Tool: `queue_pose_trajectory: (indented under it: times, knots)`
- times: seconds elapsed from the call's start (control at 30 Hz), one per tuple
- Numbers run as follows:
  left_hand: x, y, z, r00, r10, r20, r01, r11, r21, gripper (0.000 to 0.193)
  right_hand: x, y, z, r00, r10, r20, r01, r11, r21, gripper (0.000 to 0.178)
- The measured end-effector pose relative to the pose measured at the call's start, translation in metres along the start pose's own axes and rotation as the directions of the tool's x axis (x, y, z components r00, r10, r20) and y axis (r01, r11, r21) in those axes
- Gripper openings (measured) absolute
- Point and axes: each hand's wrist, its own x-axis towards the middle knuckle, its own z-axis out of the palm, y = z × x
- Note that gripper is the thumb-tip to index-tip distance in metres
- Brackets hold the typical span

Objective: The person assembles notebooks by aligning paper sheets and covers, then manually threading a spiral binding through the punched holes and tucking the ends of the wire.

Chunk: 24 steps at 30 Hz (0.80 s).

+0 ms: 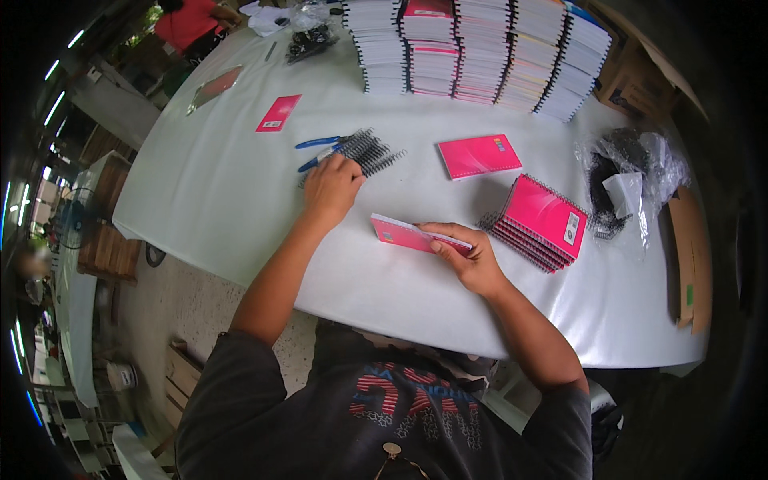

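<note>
My right hand [474, 262] grips a thin pink notebook [400, 233] by its right end, thumb in front and fingers behind. Tilted up on edge above the table, it shows its white page edges. My left hand [331, 192] is at a small heap of black spiral binding coils [366, 150], its fingers curled onto the near coils, fingertips partly hidden. Blue-handled pliers [317, 142] lie against the heap's left side. To the right of my right hand stands a stack of spiral-bound pink notebooks [547, 212]. Beyond it, a single pink notebook [480, 155] lies flat.
Tall stacks of bound books [480, 56] line the table's far side. A plastic bag of black coils [632, 180] sits at the right, near cardboard [690, 260]. A pink cover [278, 114] and a clear-wrapped piece [216, 88] lie far left. Another person [192, 28] is behind the table.
</note>
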Motion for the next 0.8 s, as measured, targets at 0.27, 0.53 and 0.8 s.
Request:
queue_pose_trajectory:
  times: [0.27, 0.53, 0.8]
  knots:
    - [-0.001, -0.011, 0.004, 0.994, -0.085, 0.071, 0.075, 0.989, 0.130, 0.029, 0.000, 0.007, 0.001, 1.000, 0.004, -0.025, -0.003, 0.999, 0.049, 0.029]
    - [0.005, -0.020, 0.010, 0.990, -0.056, -0.126, 0.075, 0.985, 0.153, 0.018, 0.001, 0.009, 0.002, 1.000, 0.002, 0.014, -0.002, 0.999, 0.046, 0.030]
    - [0.020, -0.030, -0.023, 0.972, -0.220, -0.078, 0.220, 0.975, -0.011, 0.016, 0.002, 0.005, 0.002, 0.998, 0.020, -0.064, -0.018, 0.999, 0.031, 0.031]
